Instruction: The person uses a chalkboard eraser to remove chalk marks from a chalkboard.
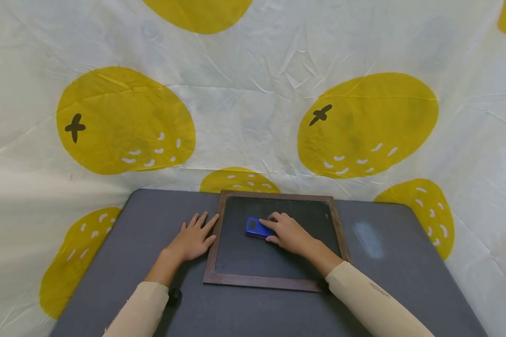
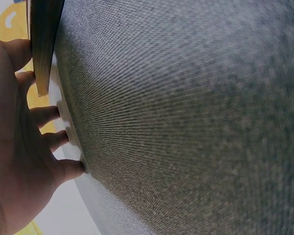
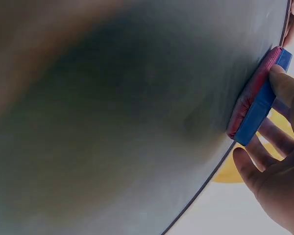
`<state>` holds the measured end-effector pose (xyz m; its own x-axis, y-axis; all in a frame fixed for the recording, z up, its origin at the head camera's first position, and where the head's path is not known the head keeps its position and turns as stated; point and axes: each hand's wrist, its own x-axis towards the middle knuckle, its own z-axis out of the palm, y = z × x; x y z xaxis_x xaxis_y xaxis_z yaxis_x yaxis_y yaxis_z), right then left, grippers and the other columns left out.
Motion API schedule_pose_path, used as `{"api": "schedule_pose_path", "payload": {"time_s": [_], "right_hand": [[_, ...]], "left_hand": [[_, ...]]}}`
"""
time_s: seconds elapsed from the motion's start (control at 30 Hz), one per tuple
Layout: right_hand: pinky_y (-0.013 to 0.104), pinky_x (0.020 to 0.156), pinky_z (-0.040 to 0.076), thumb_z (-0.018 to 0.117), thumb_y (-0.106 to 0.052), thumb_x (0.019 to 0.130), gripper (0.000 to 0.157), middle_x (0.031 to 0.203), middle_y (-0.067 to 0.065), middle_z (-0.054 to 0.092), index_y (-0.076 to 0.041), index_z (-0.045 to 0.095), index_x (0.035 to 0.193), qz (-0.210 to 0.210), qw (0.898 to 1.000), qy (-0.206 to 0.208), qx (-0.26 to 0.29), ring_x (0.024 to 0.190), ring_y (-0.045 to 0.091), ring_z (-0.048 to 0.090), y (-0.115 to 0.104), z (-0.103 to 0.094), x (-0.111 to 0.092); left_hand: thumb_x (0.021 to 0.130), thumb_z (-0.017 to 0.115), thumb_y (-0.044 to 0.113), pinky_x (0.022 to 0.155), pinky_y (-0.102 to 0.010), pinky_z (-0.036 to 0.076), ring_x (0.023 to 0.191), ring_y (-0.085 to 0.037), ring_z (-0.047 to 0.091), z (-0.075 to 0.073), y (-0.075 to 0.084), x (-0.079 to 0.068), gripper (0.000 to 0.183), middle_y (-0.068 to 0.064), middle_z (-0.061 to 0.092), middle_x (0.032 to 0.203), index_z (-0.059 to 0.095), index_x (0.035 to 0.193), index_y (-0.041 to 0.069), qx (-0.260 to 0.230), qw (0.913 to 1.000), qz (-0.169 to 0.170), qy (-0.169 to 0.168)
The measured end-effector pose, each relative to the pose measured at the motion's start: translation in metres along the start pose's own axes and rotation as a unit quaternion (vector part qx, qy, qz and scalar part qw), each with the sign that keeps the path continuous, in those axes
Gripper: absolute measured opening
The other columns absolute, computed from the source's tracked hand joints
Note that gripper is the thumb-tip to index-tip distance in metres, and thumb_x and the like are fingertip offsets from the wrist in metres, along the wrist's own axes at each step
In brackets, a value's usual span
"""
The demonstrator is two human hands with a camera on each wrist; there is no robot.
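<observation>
A framed blackboard (image 1: 274, 262) with a brown wooden frame (image 1: 261, 282) lies flat on the dark table. My right hand (image 1: 293, 234) grips a blue board eraser (image 1: 256, 228) on the upper middle of its black surface. In the right wrist view the eraser (image 3: 257, 105) shows a red felt pad turned to the board, with the thumb along its blue side. Left of the board, my left hand (image 1: 192, 238) rests on the table with fingers spread, thumb and index at the frame's left edge. The left wrist view shows those fingertips (image 2: 56, 139) down on the table and against the frame's side (image 2: 44, 49).
The dark grey table (image 1: 168, 210) carries a pale chalky smudge (image 1: 368, 239) right of the board. Behind and around it hangs a white cloth (image 1: 244, 117) printed with yellow fruit. A small chalk-like mark (image 1: 326, 216) sits near the board's upper right corner.
</observation>
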<state>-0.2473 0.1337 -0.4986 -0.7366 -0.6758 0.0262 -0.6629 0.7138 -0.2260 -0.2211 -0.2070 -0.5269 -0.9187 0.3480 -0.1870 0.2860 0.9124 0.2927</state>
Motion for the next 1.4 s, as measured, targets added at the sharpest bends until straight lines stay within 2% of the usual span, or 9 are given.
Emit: {"api": "schedule_pose_path", "payload": {"time_s": [0.33, 0.67, 0.97, 1.4], "right_hand": [[0.044, 0.093, 0.053, 0.073, -0.035, 0.097, 0.06, 0.131, 0.012, 0.061, -0.012, 0.057, 0.15, -0.029, 0.999, -0.011, 0.01, 0.11, 0.026, 0.059, 0.002, -0.009, -0.051], [0.044, 0.089, 0.054, 0.075, -0.031, 0.096, 0.057, 0.129, 0.01, 0.062, -0.014, 0.06, 0.148, -0.039, 0.999, -0.004, 0.019, 0.108, 0.024, 0.059, 0.023, -0.018, -0.091], [0.045, 0.088, 0.054, 0.076, -0.028, 0.095, 0.056, 0.131, 0.009, 0.061, -0.017, 0.059, 0.148, -0.008, 1.0, -0.005, 0.024, 0.11, 0.024, 0.059, 0.052, -0.022, -0.123], [0.05, 0.09, 0.055, 0.079, -0.019, 0.092, 0.057, 0.131, 0.012, 0.062, -0.015, 0.061, 0.146, 0.001, 0.999, 0.038, 0.005, 0.115, 0.03, 0.062, 0.074, -0.019, -0.157]], "left_hand": [[0.111, 0.044, 0.041, 0.114, -0.079, 0.02, 0.156, -0.052, 0.017, -0.005, 0.004, -0.002, 0.064, -0.022, 0.021, 0.17, 0.021, 0.167, 0.022, -0.012, 0.9999, 0.0, -0.004], [0.111, 0.043, 0.042, 0.115, -0.079, 0.019, 0.156, -0.051, 0.016, -0.006, 0.006, 0.001, 0.064, -0.022, 0.02, 0.171, 0.02, 0.168, 0.023, -0.009, 0.9999, -0.004, -0.004], [0.111, 0.044, 0.041, 0.115, -0.079, 0.019, 0.156, -0.052, 0.016, -0.007, 0.007, 0.002, 0.064, -0.023, 0.02, 0.17, 0.02, 0.168, 0.023, -0.01, 0.9999, -0.006, -0.004], [0.111, 0.044, 0.04, 0.114, -0.08, 0.018, 0.155, -0.053, 0.016, -0.006, 0.007, -0.001, 0.064, -0.023, 0.02, 0.17, 0.02, 0.167, 0.022, -0.012, 0.9999, -0.002, -0.005]]}}
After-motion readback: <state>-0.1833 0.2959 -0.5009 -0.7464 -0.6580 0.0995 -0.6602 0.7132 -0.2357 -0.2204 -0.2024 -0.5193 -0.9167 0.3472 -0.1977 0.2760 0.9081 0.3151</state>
